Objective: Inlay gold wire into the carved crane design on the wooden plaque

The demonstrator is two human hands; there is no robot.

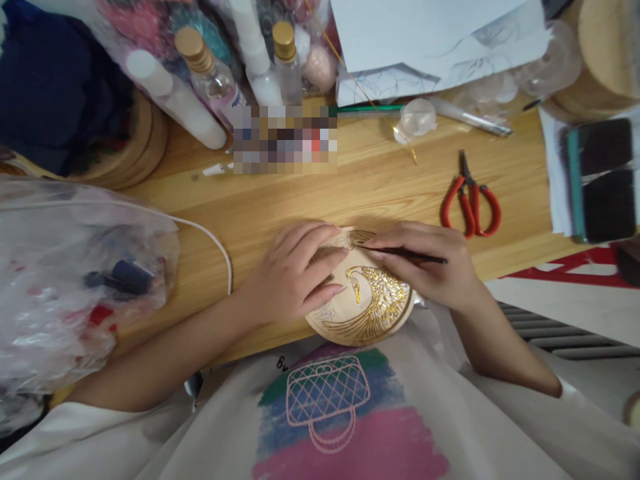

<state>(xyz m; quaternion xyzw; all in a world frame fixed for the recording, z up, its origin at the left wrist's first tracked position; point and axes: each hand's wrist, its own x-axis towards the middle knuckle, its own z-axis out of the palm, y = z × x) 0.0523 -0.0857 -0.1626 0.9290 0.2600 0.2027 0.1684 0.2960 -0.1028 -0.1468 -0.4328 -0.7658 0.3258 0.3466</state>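
A round pale wooden disc with a gold and silver bird design lies at the table's near edge. My left hand rests on its left side, fingers spread over the surface. Pinched in my right hand is a thin dark tool, which looks like tweezers or a slim pen. Its tip meets the upper part of the disc, close to my left fingertips. What lies right at the tip is too small to tell.
Red-handled pliers lie right of the disc. Bottles and papers stand or lie at the back. A plastic bag and white cord are left, a phone far right.
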